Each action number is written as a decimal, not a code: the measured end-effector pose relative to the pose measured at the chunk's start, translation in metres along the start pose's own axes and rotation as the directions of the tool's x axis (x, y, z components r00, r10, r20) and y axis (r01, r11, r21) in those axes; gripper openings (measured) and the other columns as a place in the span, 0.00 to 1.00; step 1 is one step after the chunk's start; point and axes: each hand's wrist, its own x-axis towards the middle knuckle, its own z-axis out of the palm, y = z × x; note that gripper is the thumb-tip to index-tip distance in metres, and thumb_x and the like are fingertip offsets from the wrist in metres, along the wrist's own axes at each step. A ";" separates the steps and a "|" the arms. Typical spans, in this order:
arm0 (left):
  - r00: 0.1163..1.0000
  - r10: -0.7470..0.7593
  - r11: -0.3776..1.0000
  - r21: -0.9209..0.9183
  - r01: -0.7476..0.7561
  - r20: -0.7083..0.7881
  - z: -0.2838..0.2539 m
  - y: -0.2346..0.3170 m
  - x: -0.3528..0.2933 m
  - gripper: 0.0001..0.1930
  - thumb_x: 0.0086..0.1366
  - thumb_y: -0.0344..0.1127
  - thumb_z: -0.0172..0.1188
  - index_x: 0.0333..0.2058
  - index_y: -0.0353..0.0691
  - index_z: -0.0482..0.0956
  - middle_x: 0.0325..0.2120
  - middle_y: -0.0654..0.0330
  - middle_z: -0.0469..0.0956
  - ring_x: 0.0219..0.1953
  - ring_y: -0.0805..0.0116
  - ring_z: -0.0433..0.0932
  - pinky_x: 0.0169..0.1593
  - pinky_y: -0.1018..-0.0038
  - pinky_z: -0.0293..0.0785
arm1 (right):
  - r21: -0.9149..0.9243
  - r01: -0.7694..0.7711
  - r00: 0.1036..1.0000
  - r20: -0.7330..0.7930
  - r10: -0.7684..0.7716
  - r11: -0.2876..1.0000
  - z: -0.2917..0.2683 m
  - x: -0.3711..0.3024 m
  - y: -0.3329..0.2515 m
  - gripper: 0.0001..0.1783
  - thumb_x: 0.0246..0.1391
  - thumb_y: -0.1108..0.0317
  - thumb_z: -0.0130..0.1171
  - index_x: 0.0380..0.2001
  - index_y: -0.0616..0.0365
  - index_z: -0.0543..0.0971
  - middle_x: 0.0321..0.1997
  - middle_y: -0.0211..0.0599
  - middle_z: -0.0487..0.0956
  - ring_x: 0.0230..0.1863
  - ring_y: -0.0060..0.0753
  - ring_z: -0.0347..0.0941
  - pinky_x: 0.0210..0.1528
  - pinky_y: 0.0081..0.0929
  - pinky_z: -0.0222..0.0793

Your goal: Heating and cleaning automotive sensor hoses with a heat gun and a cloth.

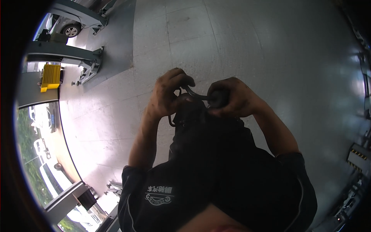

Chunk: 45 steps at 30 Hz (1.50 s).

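Note:
In front of my chest both hands are raised, with a black cable [199, 96] bending between them. My left hand [167, 92] is curled around the cable, and a thin dark loop hangs below its palm. Wrapped in the fingers of my right hand [239, 97] is a black rounded piece [218, 99] with a blunt, round end. The cable runs up to this piece; its exact kind is too dark to make out. My dark shirt lies behind the hands and blends with the lower part of the cable.
Grey tiled floor [239, 42] spreads beyond my hands. Car lift posts and arms [73, 50] stand at the left, with a yellow tool cabinet [51, 76] near them and a car wheel [71, 31] farther back. Equipment with black-and-yellow striped edges [359, 156] lines the right side.

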 end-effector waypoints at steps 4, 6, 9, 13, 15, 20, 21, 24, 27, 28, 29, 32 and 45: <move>0.984 0.071 0.997 0.023 -0.068 -0.164 -0.007 -0.056 0.063 0.30 0.57 0.62 0.54 0.23 0.33 0.70 0.17 0.59 0.65 0.17 0.70 0.65 0.20 0.74 0.59 | -0.157 0.106 0.992 -0.048 -0.115 0.982 -0.056 0.069 0.009 0.17 0.34 0.62 0.70 0.26 0.57 0.75 0.21 0.32 0.77 0.22 0.25 0.74 0.27 0.24 0.69; 0.979 0.047 0.999 0.024 -0.043 -0.199 -0.018 -0.086 0.093 0.26 0.52 0.56 0.62 0.21 0.34 0.71 0.16 0.60 0.66 0.18 0.67 0.67 0.21 0.72 0.62 | -0.237 0.171 0.978 -0.075 -0.193 0.956 -0.083 0.107 0.019 0.17 0.34 0.63 0.69 0.25 0.58 0.74 0.21 0.31 0.77 0.20 0.25 0.74 0.26 0.24 0.69; 0.964 -0.021 1.000 -0.017 0.017 -0.264 -0.026 -0.126 0.142 0.28 0.54 0.58 0.59 0.20 0.33 0.70 0.15 0.59 0.64 0.16 0.67 0.65 0.20 0.73 0.59 | -0.249 0.204 0.961 -0.136 -0.242 0.947 -0.128 0.160 0.027 0.17 0.35 0.65 0.69 0.27 0.57 0.73 0.21 0.32 0.77 0.19 0.27 0.75 0.23 0.23 0.69; 0.958 -0.058 0.991 -0.130 0.022 -0.280 -0.039 -0.163 0.229 0.29 0.57 0.59 0.56 0.20 0.33 0.69 0.13 0.59 0.63 0.15 0.67 0.64 0.20 0.74 0.58 | -0.530 0.172 0.895 -0.268 -0.357 0.830 -0.196 0.218 0.029 0.17 0.37 0.66 0.67 0.31 0.60 0.74 0.22 0.36 0.77 0.22 0.32 0.76 0.24 0.25 0.70; 0.953 -0.090 0.989 -0.135 0.052 -0.291 -0.047 -0.171 0.274 0.29 0.59 0.59 0.55 0.19 0.33 0.68 0.13 0.59 0.62 0.15 0.68 0.63 0.20 0.73 0.57 | -0.666 0.125 0.828 -0.338 -0.447 0.735 -0.225 0.243 0.033 0.17 0.37 0.67 0.67 0.32 0.59 0.73 0.22 0.34 0.76 0.21 0.31 0.75 0.23 0.25 0.70; 0.955 -0.021 0.995 -0.098 -0.008 -0.295 -0.055 -0.205 0.396 0.30 0.58 0.60 0.56 0.18 0.33 0.67 0.12 0.59 0.61 0.14 0.68 0.62 0.19 0.73 0.56 | -0.769 0.081 0.574 -0.485 -0.660 0.635 -0.314 0.302 0.058 0.20 0.34 0.66 0.69 0.34 0.57 0.73 0.21 0.32 0.76 0.22 0.30 0.76 0.24 0.24 0.73; 0.957 0.063 0.997 -0.034 -0.075 -0.284 -0.056 -0.222 0.421 0.30 0.56 0.60 0.57 0.17 0.34 0.67 0.12 0.60 0.61 0.14 0.68 0.62 0.19 0.73 0.56 | -0.767 0.073 0.558 -0.498 -0.663 0.638 -0.337 0.310 0.063 0.20 0.34 0.66 0.69 0.34 0.57 0.73 0.21 0.32 0.76 0.22 0.30 0.76 0.24 0.24 0.73; 0.955 0.232 0.972 0.088 -0.219 -0.186 -0.057 -0.259 0.495 0.30 0.53 0.62 0.59 0.16 0.36 0.66 0.12 0.61 0.60 0.14 0.67 0.61 0.18 0.72 0.54 | -0.097 0.251 0.896 -0.353 -0.269 0.963 -0.413 0.326 0.092 0.29 0.36 0.56 0.69 0.41 0.60 0.74 0.25 0.33 0.76 0.24 0.23 0.74 0.26 0.22 0.72; 0.946 0.312 0.945 0.134 -0.299 -0.092 -0.048 -0.286 0.575 0.31 0.50 0.64 0.59 0.15 0.37 0.66 0.11 0.62 0.58 0.13 0.66 0.61 0.17 0.71 0.53 | 0.714 -0.060 0.997 0.072 0.013 0.697 -0.484 0.350 0.128 0.28 0.44 0.55 0.64 0.43 0.66 0.74 0.31 0.39 0.77 0.26 0.26 0.73 0.29 0.21 0.71; 0.949 0.308 0.948 0.103 -0.301 -0.071 -0.048 -0.294 0.598 0.31 0.51 0.64 0.59 0.15 0.37 0.66 0.11 0.62 0.58 0.14 0.66 0.61 0.17 0.71 0.53 | 0.721 -0.051 0.998 0.065 0.006 0.691 -0.501 0.360 0.134 0.28 0.44 0.55 0.64 0.43 0.66 0.74 0.31 0.39 0.77 0.26 0.26 0.73 0.29 0.21 0.71; 0.951 0.303 0.951 0.073 -0.299 -0.054 -0.048 -0.302 0.620 0.31 0.52 0.64 0.58 0.16 0.38 0.66 0.11 0.61 0.58 0.14 0.67 0.61 0.17 0.71 0.54 | 0.724 -0.036 0.997 0.077 -0.029 0.689 -0.517 0.370 0.140 0.28 0.44 0.54 0.64 0.42 0.66 0.74 0.29 0.37 0.76 0.25 0.26 0.73 0.27 0.21 0.71; 0.970 0.243 0.970 0.001 -0.243 -0.030 -0.060 -0.316 0.700 0.29 0.56 0.60 0.57 0.17 0.36 0.67 0.12 0.60 0.59 0.14 0.66 0.61 0.19 0.71 0.55 | 0.698 0.008 0.996 0.057 -0.067 0.716 -0.592 0.404 0.138 0.25 0.43 0.57 0.66 0.41 0.65 0.75 0.25 0.33 0.76 0.24 0.24 0.73 0.26 0.22 0.70; 0.955 0.071 0.987 -0.117 -0.109 -0.288 -0.061 -0.452 0.957 0.28 0.58 0.57 0.56 0.17 0.35 0.66 0.12 0.58 0.61 0.15 0.64 0.63 0.20 0.71 0.58 | 0.884 -0.137 0.989 0.150 0.007 0.448 -0.850 0.588 0.197 0.32 0.56 0.48 0.52 0.51 0.67 0.67 0.36 0.49 0.77 0.30 0.38 0.77 0.27 0.28 0.75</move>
